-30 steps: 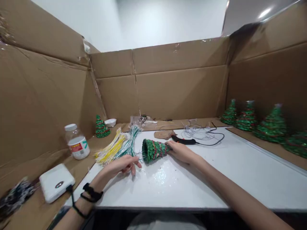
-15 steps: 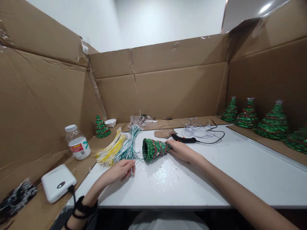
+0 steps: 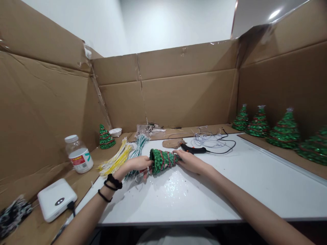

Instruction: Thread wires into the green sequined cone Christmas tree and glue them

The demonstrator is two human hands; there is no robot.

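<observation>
A green sequinned cone tree (image 3: pixel 162 161) with red bands lies on its side on the white table (image 3: pixel 230 183), open base to the left. My right hand (image 3: pixel 190 162) grips its pointed end. My left hand (image 3: pixel 137 164) is curled at the open base, fingers touching the rim, and seems to pinch a thin wire I cannot make out clearly. Just behind my left hand lie a bundle of green-white wires (image 3: pixel 137 151) and a bundle of yellow wires (image 3: pixel 117 159).
A black glue gun (image 3: pixel 194 148) with its cord and a tangle of thin wires (image 3: pixel 208 139) lie behind. Several finished trees (image 3: pixel 259 121) line the right side; one small tree (image 3: pixel 104 137), a white bowl (image 3: pixel 115 132), a bottle (image 3: pixel 78 154) and a white box (image 3: pixel 56 199) stand left. Cardboard walls surround the table.
My left hand has moved from the table in front of the wire bundles up to the tree's open base. My right hand has stayed on the tree's tip.
</observation>
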